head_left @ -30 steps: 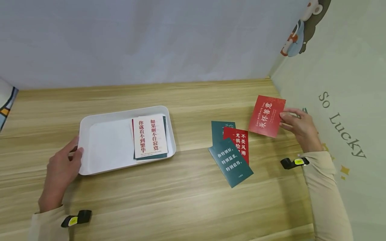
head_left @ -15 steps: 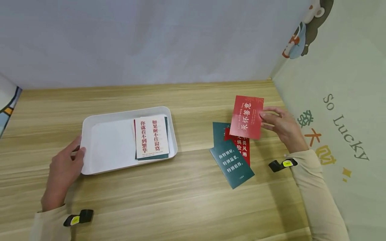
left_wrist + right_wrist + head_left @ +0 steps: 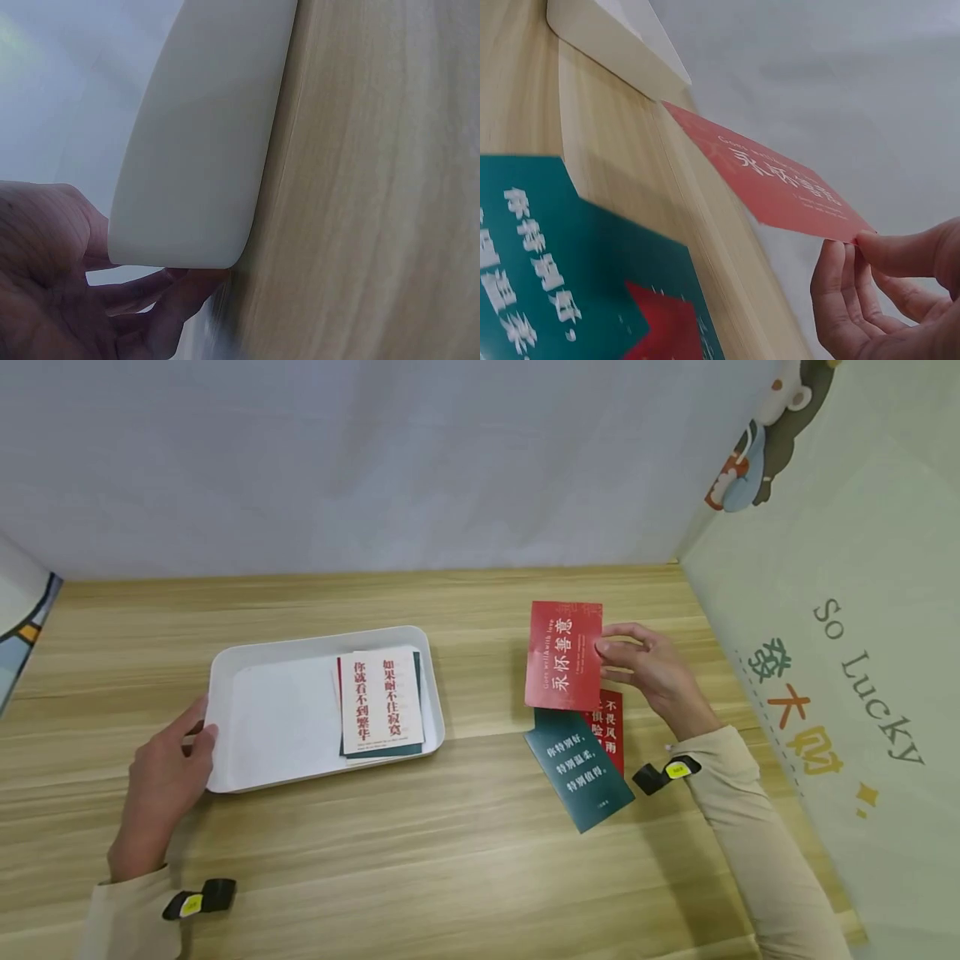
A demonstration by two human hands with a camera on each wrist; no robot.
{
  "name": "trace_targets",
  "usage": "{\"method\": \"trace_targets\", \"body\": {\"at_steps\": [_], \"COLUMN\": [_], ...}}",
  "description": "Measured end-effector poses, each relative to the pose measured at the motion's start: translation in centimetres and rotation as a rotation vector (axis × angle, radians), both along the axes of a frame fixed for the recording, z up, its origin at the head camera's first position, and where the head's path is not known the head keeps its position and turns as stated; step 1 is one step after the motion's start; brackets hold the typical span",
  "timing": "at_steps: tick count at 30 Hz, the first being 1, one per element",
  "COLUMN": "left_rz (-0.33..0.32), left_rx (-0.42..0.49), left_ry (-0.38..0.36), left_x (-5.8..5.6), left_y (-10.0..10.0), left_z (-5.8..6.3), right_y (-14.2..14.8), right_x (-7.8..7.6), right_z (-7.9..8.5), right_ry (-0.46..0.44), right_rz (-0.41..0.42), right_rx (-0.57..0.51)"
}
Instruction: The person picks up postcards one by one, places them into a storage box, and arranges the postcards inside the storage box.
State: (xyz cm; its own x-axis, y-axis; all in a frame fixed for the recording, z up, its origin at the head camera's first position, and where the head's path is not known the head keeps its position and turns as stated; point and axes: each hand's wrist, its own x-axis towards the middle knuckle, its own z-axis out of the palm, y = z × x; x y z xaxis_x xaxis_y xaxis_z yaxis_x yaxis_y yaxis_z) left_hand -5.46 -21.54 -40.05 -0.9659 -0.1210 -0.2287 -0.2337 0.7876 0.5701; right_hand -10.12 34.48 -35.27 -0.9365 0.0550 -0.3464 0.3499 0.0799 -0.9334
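My right hand [image 3: 656,681] pinches a red card [image 3: 564,656] with white lettering by its right edge. In the right wrist view the card [image 3: 769,180] is held up at a tilt between thumb and fingers. Below it on the table lie overlapping cards: a dark green card [image 3: 581,768] in front, a red card [image 3: 613,735] at the right, and another green one mostly hidden. At the left, my left hand [image 3: 168,777] grips the end of a white tray [image 3: 262,727]. The left wrist view shows the tray's wall [image 3: 195,150] with fingers at its corner.
A stack of cards with a white card [image 3: 381,702] on top sits in the right part of the tray. The wooden table [image 3: 420,877] meets a pale curtain-like backdrop [image 3: 360,468] behind and a printed wall [image 3: 847,568] at the right.
My right hand has carried the red card leftward, from right of the loose cards to above them. My left hand stays at the tray's end.
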Motion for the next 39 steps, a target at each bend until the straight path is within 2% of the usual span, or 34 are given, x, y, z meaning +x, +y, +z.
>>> {"method": "trace_targets", "body": {"at_steps": [4, 9, 15, 24, 32, 39], "left_rz": [0.007, 0.009, 0.003, 0.028, 0.074, 0.122], "left_rx": [0.009, 0.013, 0.013, 0.017, 0.013, 0.009], "left_ry": [-0.007, -0.009, -0.008, -0.008, 0.0, -0.021], "left_x": [-0.1, -0.1, 0.6, 1.7, 4.7, 7.4], "left_y": [0.1, 0.0, 0.3, 1.0, 2.5, 3.9], "left_z": [-0.1, -0.2, -0.6, -1.0, -0.7, -0.4], "right_y": [-1.7, -3.9, -5.7, -9.1, -12.0, -13.9], "right_x": [-0.4, -0.9, -0.9, -0.9, -0.4, 0.4], "right_z": [-0.2, -0.7, -1.4, -1.8, -2.2, -2.4], "right_ry": [0.002, -0.015, -0.023, -0.012, -0.052, -0.059], "right_rz": [0.024, 0.048, 0.098, 0.14, 0.175, 0.209], "right_rx": [0.014, -0.035, -0.091, -0.177, -0.156, -0.202]}}
